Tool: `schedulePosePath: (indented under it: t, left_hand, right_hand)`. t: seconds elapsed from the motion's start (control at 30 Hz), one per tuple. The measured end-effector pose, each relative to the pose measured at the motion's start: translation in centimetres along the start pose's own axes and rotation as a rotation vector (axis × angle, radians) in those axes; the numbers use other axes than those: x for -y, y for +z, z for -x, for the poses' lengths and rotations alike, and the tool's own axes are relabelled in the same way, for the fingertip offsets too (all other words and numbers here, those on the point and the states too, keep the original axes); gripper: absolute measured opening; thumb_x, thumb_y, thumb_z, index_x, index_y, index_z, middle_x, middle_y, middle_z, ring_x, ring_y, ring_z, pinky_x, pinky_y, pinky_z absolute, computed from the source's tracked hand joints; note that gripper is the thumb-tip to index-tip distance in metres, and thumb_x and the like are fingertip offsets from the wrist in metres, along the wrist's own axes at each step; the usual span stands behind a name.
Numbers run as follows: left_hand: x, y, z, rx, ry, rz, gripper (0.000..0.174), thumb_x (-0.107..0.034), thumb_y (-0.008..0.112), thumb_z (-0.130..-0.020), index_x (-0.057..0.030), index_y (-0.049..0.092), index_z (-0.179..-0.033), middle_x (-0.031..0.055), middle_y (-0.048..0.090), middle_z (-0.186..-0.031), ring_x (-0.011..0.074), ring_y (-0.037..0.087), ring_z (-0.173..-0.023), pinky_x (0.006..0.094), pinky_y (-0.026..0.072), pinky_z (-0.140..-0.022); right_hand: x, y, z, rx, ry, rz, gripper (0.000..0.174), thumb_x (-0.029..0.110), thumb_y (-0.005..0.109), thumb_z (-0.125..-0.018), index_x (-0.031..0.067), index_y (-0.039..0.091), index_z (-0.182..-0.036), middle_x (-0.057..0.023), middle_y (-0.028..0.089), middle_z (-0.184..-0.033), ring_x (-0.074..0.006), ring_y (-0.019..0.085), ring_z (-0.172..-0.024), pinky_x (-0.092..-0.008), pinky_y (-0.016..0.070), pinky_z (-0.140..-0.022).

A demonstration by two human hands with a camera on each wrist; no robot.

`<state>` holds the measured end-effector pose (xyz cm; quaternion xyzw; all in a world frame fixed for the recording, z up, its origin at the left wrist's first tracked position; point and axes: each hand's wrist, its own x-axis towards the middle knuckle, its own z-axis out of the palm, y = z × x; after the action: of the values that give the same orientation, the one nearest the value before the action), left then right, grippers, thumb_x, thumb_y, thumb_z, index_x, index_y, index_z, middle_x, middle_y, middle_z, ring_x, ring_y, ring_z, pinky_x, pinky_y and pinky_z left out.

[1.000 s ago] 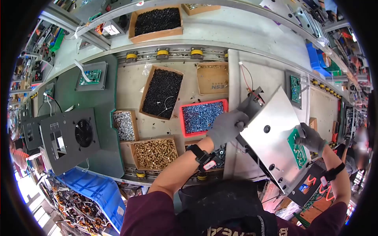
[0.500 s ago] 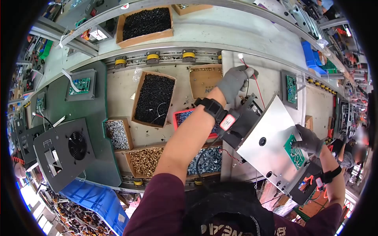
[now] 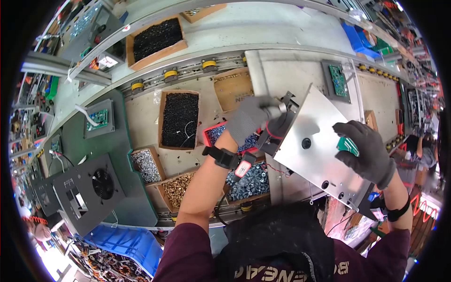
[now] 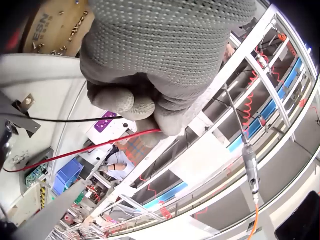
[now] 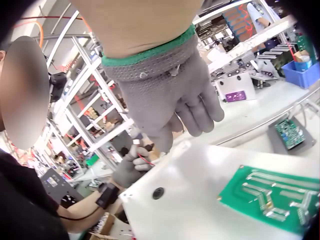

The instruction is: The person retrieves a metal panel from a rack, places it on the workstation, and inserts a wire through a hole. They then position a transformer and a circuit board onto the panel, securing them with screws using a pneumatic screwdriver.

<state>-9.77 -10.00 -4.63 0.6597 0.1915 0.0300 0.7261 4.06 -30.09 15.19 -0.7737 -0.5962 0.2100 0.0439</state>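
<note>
In the head view a bare metal panel (image 3: 312,145) stands tilted on a dark housing (image 3: 277,134), with a green circuit board (image 3: 346,145) on its face. My gloved left hand (image 3: 251,120) is beside the housing's upper left corner. Its fingertips pinch a red wire (image 4: 80,150) and a black wire (image 4: 60,120), and a small white connector (image 5: 136,142) sticks out of the grip. Over the panel hovers my gloved right hand (image 3: 369,152), fingers apart and holding nothing, partly covering the circuit board. The right wrist view shows those fingers (image 5: 202,112) extended beyond the panel's edge.
Screw-filled boxes surround the left arm: black screws (image 3: 179,120), blue screws (image 3: 218,135), brass ones (image 3: 178,188) and silver ones (image 3: 146,164). A fan panel (image 3: 89,188) leans at left. Another circuit board (image 3: 337,80) lies behind the panel.
My left hand first went up and away with the wires, then came back down toward the housing. My right hand has lifted off the circuit board and spread its fingers.
</note>
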Motion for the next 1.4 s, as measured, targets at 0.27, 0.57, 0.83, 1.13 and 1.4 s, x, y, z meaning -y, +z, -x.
schedulePosePath:
  t: [0.27, 0.57, 0.83, 1.13, 1.4]
  left_hand:
    - [1.9, 5.7, 0.7, 0.478, 0.047, 0.379, 0.036, -0.016, 0.063, -0.085, 0.0044, 0.060, -0.114, 0.0105, 0.067, -0.100, 0.0139, 0.064, -0.086, 0.0269, 0.0523, -0.075]
    - [-1.2, 6.3, 1.7, 0.338, -0.342, 1.008, 0.034, -0.017, 0.044, -0.095, 0.0064, 0.054, -0.118, 0.0094, 0.065, -0.105, 0.0137, 0.065, -0.089, 0.0281, 0.0538, -0.078]
    - [2.4, 6.3, 0.0, 0.623, 0.045, 0.778, 0.046, -0.019, 0.061, -0.087, 0.0010, 0.049, -0.127, 0.0117, 0.062, -0.114, 0.0172, 0.061, -0.101, 0.0306, 0.0510, -0.086]
    - [4.6, 6.4, -3.3, 0.780, -0.035, 0.562, 0.048, -0.017, 0.065, -0.086, -0.0012, 0.050, -0.128, 0.0104, 0.060, -0.119, 0.0159, 0.058, -0.104, 0.0312, 0.0494, -0.089]
    - [8.2, 8.1, -4.3, 0.723, -0.268, 0.871, 0.047, -0.015, 0.066, -0.085, -0.0011, 0.051, -0.127, 0.0101, 0.060, -0.119, 0.0163, 0.058, -0.104, 0.0318, 0.0493, -0.089]
  right_hand:
    - [-0.9, 7.3, 0.7, -0.186, 0.159, -0.067, 0.042, 0.021, 0.069, -0.075, 0.0097, 0.056, -0.113, -0.0125, 0.057, -0.099, -0.0343, 0.056, -0.090, -0.0432, 0.0457, -0.077]
    - [-1.2, 12.0, 1.2, -0.546, 0.226, -0.082, 0.036, 0.019, 0.069, -0.074, 0.0087, 0.059, -0.108, -0.0102, 0.055, -0.096, -0.0296, 0.053, -0.089, -0.0398, 0.0406, -0.080]
    - [-1.5, 12.9, 0.5, -0.640, 0.268, -0.059, 0.032, 0.016, 0.067, -0.074, 0.0097, 0.061, -0.105, -0.0093, 0.055, -0.096, -0.0279, 0.052, -0.088, -0.0392, 0.0392, -0.080]
    - [-1.3, 12.5, -0.5, -0.668, 0.286, -0.025, 0.027, 0.016, 0.066, -0.075, 0.0106, 0.062, -0.101, -0.0073, 0.057, -0.090, -0.0269, 0.055, -0.085, -0.0391, 0.0389, -0.077]
    - [-1.6, 12.5, -0.4, -0.664, 0.302, -0.037, 0.027, 0.015, 0.065, -0.074, 0.0112, 0.061, -0.100, -0.0065, 0.057, -0.090, -0.0259, 0.055, -0.085, -0.0389, 0.0388, -0.077]
